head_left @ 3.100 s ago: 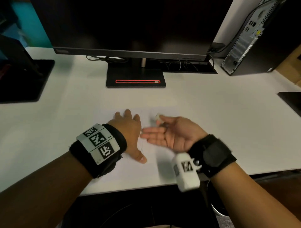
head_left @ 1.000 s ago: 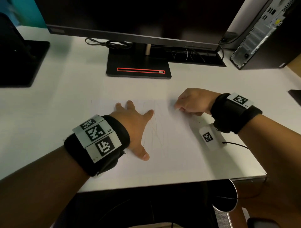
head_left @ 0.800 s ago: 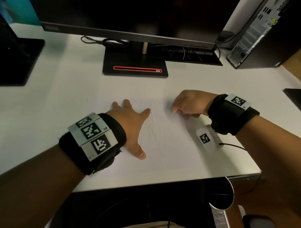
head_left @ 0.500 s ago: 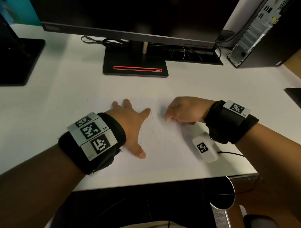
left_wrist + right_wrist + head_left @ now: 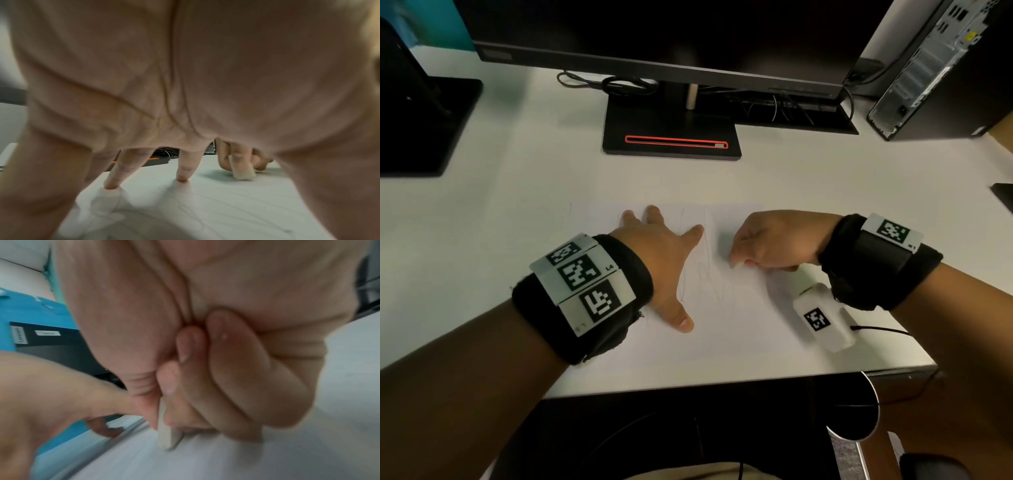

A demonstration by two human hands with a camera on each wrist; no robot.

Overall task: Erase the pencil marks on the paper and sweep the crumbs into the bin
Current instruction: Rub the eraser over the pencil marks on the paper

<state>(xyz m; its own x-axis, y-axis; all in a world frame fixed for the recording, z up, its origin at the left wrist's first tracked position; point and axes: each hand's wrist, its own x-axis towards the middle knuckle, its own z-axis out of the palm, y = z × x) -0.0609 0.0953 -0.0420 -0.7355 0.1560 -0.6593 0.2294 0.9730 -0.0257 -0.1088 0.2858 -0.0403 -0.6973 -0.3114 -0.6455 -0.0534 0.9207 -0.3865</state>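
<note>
Paper (image 5: 739,325) lies flat on the white counter (image 5: 517,212), near its front edge. Left hand (image 5: 661,260) spread, fingers pressing the sheet. Right hand (image 5: 774,240) pinches a pale eraser (image 5: 167,436), its end on the paper just right of faint pencil marks (image 5: 705,274). Monitor stand (image 5: 671,137) behind; computer tower (image 5: 935,68) far right; bin (image 5: 859,411) below counter edge.

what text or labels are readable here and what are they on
"L4": on the left wristband tag, beside its square codes.
"Lenovo", likely: on the white label on the black box.
Too blurred to read: second label there, monitor badge, yellow sticker on the tower.
</note>
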